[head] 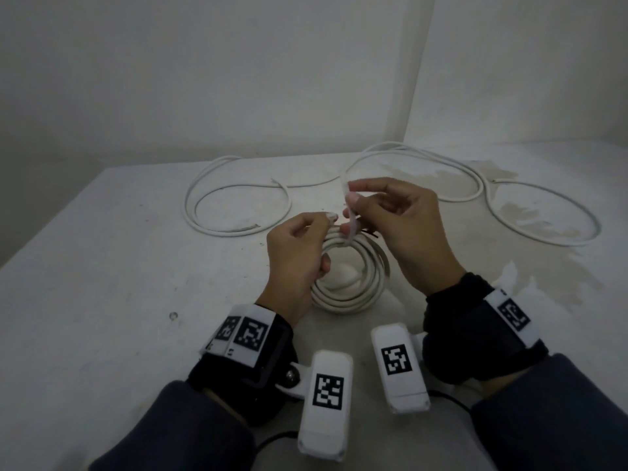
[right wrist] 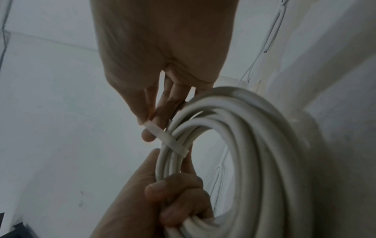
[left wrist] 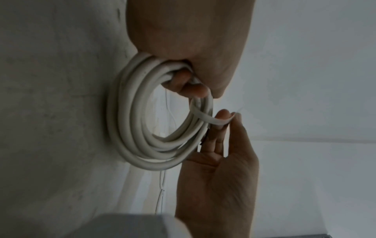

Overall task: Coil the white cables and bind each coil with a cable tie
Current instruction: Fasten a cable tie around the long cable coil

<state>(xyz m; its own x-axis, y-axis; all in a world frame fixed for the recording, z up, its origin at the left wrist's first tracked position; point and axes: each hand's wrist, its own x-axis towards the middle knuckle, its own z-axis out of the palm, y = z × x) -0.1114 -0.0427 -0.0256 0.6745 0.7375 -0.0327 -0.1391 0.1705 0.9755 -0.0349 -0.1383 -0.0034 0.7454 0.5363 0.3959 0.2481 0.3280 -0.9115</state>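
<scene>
My left hand point(head: 306, 239) grips a coil of white cable point(head: 350, 290), which stands tilted just above the white table point(head: 119, 266). In the right wrist view its fingers point(right wrist: 168, 198) curl round the bundled strands of the coil point(right wrist: 254, 145). A white cable tie point(head: 351, 222) loops round the coil's far side. My right hand point(head: 360, 212) pinches the tie's free end between thumb and fingertips, seen up close on the tie point(right wrist: 168, 140). From the left wrist, the tie point(left wrist: 205, 117) runs from the coil point(left wrist: 130, 128) to the right hand's fingertips point(left wrist: 223, 116).
Two loose white cables lie farther back on the table, one in loops at the left point(head: 238, 205), one sprawling to the right point(head: 509, 198). A stained patch point(head: 543, 219) marks the table's right side. White walls stand close behind.
</scene>
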